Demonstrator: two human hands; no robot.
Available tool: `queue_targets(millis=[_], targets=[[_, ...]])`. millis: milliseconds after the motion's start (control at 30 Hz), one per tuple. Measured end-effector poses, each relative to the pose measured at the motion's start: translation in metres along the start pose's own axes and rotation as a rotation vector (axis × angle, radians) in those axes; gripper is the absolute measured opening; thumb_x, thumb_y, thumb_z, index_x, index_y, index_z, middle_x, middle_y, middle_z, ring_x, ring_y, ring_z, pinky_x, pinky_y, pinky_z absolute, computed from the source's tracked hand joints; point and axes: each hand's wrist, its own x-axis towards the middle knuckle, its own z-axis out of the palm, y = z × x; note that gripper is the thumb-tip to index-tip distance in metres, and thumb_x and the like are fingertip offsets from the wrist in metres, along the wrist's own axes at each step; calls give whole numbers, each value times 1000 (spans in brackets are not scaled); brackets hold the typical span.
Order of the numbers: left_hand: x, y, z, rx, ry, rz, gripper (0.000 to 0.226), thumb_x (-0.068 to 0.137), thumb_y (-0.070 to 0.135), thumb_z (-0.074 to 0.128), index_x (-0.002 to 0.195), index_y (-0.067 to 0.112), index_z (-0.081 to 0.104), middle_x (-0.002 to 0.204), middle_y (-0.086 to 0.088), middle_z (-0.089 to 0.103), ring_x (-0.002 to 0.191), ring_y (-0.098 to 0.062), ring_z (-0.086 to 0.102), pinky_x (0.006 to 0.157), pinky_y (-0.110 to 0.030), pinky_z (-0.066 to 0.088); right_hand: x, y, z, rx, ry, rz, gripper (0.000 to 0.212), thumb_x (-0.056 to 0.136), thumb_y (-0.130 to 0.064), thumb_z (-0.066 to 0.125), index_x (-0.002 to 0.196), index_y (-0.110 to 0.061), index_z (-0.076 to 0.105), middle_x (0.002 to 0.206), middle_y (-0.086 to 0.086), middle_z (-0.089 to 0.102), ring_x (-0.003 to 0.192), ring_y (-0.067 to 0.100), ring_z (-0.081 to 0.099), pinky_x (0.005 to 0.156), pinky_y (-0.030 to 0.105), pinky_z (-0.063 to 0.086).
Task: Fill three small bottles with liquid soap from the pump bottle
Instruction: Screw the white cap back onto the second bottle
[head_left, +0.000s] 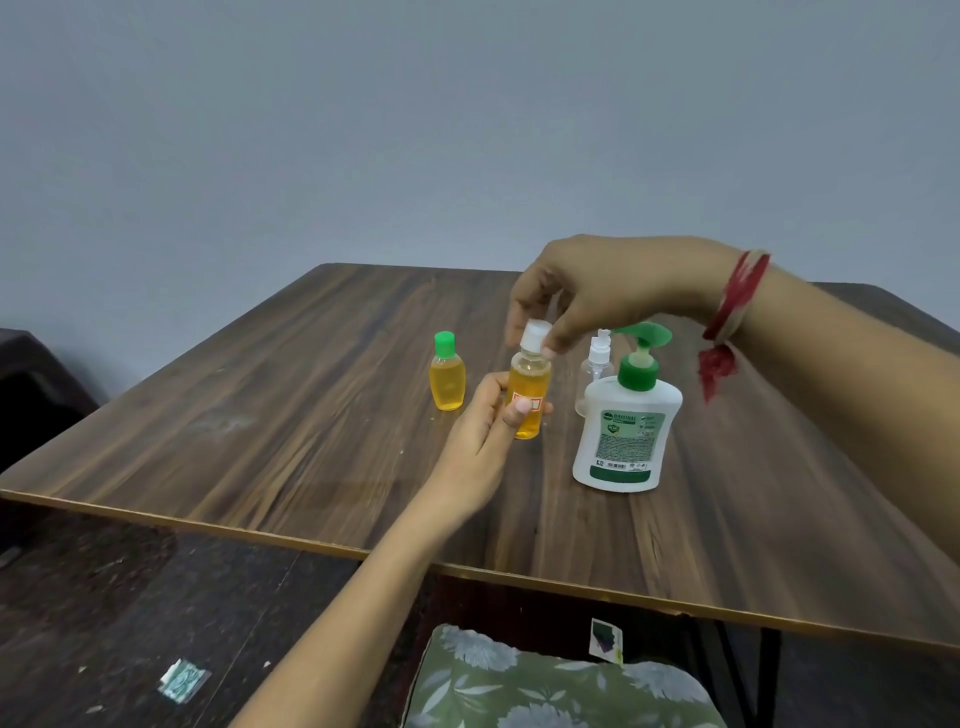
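A small clear bottle (529, 387) full of yellow soap stands on the wooden table (260, 441); my left hand (480, 447) grips its body. My right hand (597, 291) pinches its white cap (535, 335) from above. To the left stands a small bottle with a green cap (447, 376), also full of yellow soap. Behind on the right is a clear, empty-looking spray bottle (595, 371) with a white top. The white pump bottle (626, 431) with a green pump stands in front of it, upright.
The table's front edge runs diagonally across the lower view. Below it lie a dark floor, a floral green cushion (545, 686) and scraps of paper (182, 680). A dark object (31, 384) sits at the far left by the grey wall.
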Motion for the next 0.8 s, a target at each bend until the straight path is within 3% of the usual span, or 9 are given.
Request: queue_targets(millis=[67,167,233,333,433,500,633,733,800], targets=[[-1,-1,1,30,-4,-8,48,87,60,45,113,20,52,103,2,68,103,-10,64,86,-19,48,5,-1,5,6,43,47,21,84,-30,70,94,-11,69,74,4,72,54,4,67,57,15,53],[-3,-2,-1,44,-5,-26,36,88,50,42,111,24,51,102,2,68,101,-8,63,85,-17,47,7,-1,8,0,92,143,58,80,-64,55,91,-7,63,73,9,71,58,19,71,62,29,57],[-3,-3,-3,39,-4,-19,36,89,48,42,111,22,52,100,4,68,100,-9,63,85,-17,47,5,3,3,0,123,105,51,74,-59,66,105,-18,61,85,3,69,60,11,70,67,28,57],[-2,-3,-5,32,-6,-14,38,89,49,42,111,19,52,98,7,68,100,-10,64,86,-20,49,0,5,-2,-30,50,19,42,72,-29,80,110,-31,62,102,-10,66,64,-8,62,68,20,50],[-1,-3,-3,28,-13,4,44,87,60,45,111,23,52,99,7,68,100,-10,64,86,-20,49,4,5,2,-61,71,-12,22,75,-17,77,94,-26,68,91,-6,72,66,-5,63,67,21,50],[-1,-3,-3,18,-3,3,52,84,68,44,110,24,52,99,6,68,101,-11,64,85,-19,48,5,1,6,-50,101,8,15,76,-30,76,81,-18,68,73,0,73,62,7,68,62,24,51],[-1,-3,-4,-1,2,-10,55,83,69,44,111,23,52,98,9,69,101,-9,64,85,-18,47,7,0,8,-73,173,105,67,68,-71,61,85,-7,68,71,4,73,60,14,70,59,23,51],[0,-4,-5,-3,5,-3,55,83,70,44,110,23,52,98,15,69,101,-11,64,87,-20,48,5,2,1,-52,107,-3,40,71,-42,77,107,-28,65,93,-13,67,70,-6,64,67,14,49],[0,-4,-5,2,2,-1,54,84,68,44,111,22,52,98,13,69,101,-11,64,86,-20,48,7,5,0,-56,34,-38,24,76,-23,77,95,-29,65,84,-18,65,64,-14,59,61,6,44]])
